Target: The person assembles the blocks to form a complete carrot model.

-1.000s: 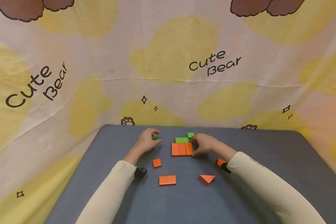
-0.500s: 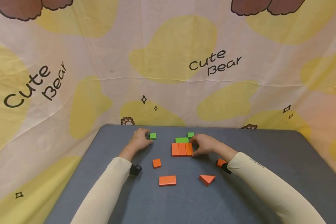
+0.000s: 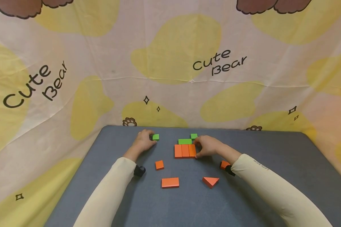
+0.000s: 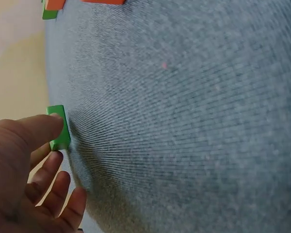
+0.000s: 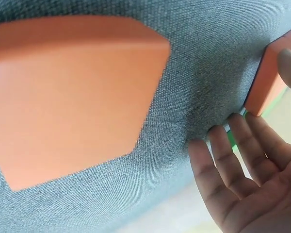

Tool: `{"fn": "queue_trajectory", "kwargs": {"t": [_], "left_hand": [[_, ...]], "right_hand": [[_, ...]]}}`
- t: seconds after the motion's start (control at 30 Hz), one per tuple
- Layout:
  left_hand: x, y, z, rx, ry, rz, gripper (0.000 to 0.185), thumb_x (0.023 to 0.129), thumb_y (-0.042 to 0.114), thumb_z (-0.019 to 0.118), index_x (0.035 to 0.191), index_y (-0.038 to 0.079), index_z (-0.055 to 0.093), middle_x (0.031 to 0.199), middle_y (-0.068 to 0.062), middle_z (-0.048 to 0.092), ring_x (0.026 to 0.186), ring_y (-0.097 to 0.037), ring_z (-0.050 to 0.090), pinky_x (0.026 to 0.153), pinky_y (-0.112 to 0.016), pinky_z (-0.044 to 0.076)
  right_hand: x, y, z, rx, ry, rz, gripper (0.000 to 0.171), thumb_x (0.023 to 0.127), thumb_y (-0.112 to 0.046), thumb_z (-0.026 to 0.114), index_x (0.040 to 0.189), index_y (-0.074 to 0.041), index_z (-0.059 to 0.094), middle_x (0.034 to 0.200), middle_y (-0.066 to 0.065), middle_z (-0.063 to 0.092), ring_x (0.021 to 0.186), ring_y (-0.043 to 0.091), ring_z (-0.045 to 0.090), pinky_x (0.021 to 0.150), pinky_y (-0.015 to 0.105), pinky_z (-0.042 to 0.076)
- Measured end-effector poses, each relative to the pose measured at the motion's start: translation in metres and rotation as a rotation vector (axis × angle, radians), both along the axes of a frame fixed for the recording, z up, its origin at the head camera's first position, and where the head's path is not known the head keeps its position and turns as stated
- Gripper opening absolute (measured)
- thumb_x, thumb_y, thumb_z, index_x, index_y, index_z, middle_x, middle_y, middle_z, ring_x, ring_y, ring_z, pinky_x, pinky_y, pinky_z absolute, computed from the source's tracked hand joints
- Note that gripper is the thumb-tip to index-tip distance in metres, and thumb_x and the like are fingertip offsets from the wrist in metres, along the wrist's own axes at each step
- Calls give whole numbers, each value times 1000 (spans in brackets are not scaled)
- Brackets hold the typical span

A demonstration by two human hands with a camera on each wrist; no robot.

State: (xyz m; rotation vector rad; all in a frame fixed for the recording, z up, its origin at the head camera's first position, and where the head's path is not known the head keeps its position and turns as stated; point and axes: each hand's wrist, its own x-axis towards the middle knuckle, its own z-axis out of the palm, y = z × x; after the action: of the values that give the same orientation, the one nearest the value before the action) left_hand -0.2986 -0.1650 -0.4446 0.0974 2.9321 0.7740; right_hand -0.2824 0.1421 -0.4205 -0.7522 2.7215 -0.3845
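Note:
At the far left of the table, my left hand [image 3: 143, 141] pinches a small green block [image 3: 156, 137]. In the left wrist view the thumb [image 4: 51, 127] lies on this green block, and the index finger is mostly hidden behind it. My right hand [image 3: 208, 145] holds the right-hand orange block [image 3: 192, 151] of a row of three by its ends, between thumb and index finger. The other two orange blocks [image 3: 182, 151] lie flush beside it. Behind the row lies a long green block [image 3: 185, 141], and a small green block [image 3: 194, 136] sits near the right fingertips.
Nearer the front of the grey table [image 3: 187, 208] lie a small orange block [image 3: 159, 165], an orange rectangular block [image 3: 170, 183] and an orange triangular block [image 3: 210, 182]. Another orange block [image 3: 224, 164] is partly hidden by the right wrist's black band. A printed cloth [image 3: 170, 63] hangs behind.
My left hand first drew back leftward, uncovering the small green block, then moved slightly right and brought its thumb onto it. The right hand and the orange row stay in place.

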Motion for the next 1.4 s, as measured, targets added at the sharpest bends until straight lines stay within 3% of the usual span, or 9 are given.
{"fn": "queue_trajectory", "kwargs": {"t": [0.23,0.73,1.4], "left_hand": [[-1,10,-1,-17,19,-19,36,90,25,67,123,12,65,123,-12,59,116,-32,53,95,-47,45],[-8,59,3,32,32,-40,36,89,29,67,123,16,66,120,-6,64,110,-24,60,88,-42,51],[-15,72,-4,127,-16,-70,36,89,24,68,123,14,65,119,-7,64,109,-24,60,92,-41,50]], "right_hand": [[1,0,-1,-4,-14,-15,54,74,-31,82,118,-5,64,105,6,64,92,19,57,88,41,50],[5,-2,1,-4,13,-17,54,73,-32,83,116,-6,66,109,7,66,97,20,60,91,41,50],[3,-1,1,-19,0,-34,53,72,-31,84,116,-6,67,106,6,66,92,18,58,87,40,51]]}}
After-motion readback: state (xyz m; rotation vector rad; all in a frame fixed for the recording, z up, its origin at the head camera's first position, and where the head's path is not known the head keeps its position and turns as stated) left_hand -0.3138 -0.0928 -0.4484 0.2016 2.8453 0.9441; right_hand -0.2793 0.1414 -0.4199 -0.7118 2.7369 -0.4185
